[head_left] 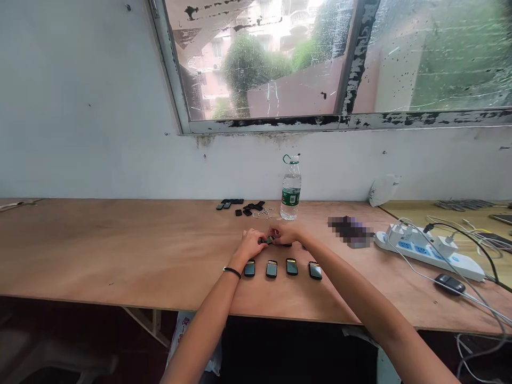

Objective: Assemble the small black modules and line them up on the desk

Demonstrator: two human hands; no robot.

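My left hand and my right hand meet over the middle of the table, fingers closed around a small black device with a shiny screen. The fingers cover much of it. Nearer the table's front edge, several similar devices lie in a row, screens up: one by my left wrist, two in the middle, and one beside my right forearm. Under my right hand, part of another dark piece shows.
At the back lie black pieces, small metal bits and more small devices. A water bottle stands near the wall. To the right are a white power strip, tangled cables and a black mouse-like object.
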